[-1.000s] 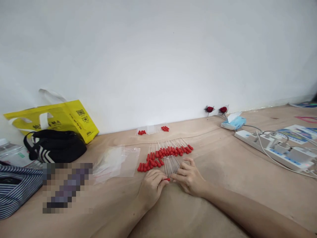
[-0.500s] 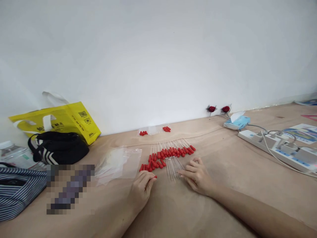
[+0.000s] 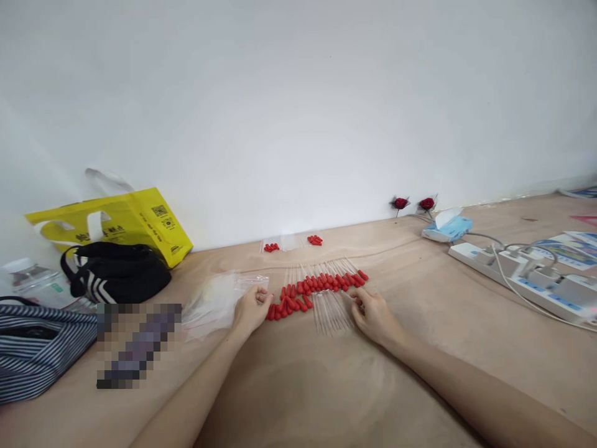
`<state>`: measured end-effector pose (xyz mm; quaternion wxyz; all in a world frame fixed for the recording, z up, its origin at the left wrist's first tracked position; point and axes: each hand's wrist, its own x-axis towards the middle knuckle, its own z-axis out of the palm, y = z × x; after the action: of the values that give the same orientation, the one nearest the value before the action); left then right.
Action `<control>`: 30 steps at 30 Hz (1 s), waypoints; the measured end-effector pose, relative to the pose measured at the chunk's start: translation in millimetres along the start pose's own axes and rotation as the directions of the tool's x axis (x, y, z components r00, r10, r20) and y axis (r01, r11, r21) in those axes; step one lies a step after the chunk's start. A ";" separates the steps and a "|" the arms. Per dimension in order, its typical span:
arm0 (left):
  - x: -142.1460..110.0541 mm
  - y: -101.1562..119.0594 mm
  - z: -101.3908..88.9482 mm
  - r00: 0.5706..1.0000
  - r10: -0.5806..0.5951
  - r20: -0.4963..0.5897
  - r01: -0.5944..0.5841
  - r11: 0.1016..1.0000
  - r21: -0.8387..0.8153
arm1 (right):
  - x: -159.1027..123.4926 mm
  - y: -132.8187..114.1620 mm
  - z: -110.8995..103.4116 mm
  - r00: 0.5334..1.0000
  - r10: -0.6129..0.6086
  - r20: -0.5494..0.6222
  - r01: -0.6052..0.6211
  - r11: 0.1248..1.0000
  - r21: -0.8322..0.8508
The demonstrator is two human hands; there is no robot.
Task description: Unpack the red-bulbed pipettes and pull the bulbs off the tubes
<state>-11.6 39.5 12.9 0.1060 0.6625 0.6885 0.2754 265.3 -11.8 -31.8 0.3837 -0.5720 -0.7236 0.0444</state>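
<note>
Clear tubes point(image 3: 332, 316) are fanned on the worktop point(image 3: 298, 386), w/ loose red bulbs point(image 3: 290, 304) to their L and bulb-capped tubes point(image 3: 328, 281) beyond. L hand point(image 3: 253, 308) is held L of the clear tubes, by the bulbs; R hand point(image 3: 373, 316) at their R edge. Fingers are curled; whether either grip is closed on anything can't be told at this size. Prob. parts are being picked for capping; next, one tube and one bulb need to be singled out.

Soft, even light, wall point(image 3: 298, 124) brightest near centre, dimmer corners, faint shadows on tabletop point(image 3: 308, 386), pixelated patch point(image 3: 140, 346)
</note>
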 end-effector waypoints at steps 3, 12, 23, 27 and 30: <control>-1.3 5.8 0.8 0.999 -0.007 0.040 0.007 1.000 0.016 | 2.6 1.1 6.2 0.999 -0.039 -0.005 0.039 0.997 0.061; 20.0 16.5 4.0 0.987 -0.052 0.153 0.043 0.997 0.057 | 0.8 -8.2 8.6 0.993 -0.117 0.010 0.113 0.979 0.171; 39.5 30.5 18.1 0.960 -0.182 0.214 0.140 0.970 0.198 | -0.1 -11.7 5.5 0.989 -0.137 0.059 0.124 0.975 0.185; 41.8 26.7 21.9 0.964 -0.183 0.194 0.146 0.971 0.188 | -0.3 -10.0 7.0 0.988 -0.148 0.035 0.138 0.971 0.196; 42.3 24.8 19.7 0.969 -0.149 0.197 0.120 0.981 0.154 | -0.6 -8.6 8.2 0.991 -0.134 0.029 0.125 0.971 0.202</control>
<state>15.4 84.6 18.7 0.1488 0.6452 0.7347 0.1475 253.5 -12.2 -33.5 0.4259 -0.4810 -0.7593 0.1039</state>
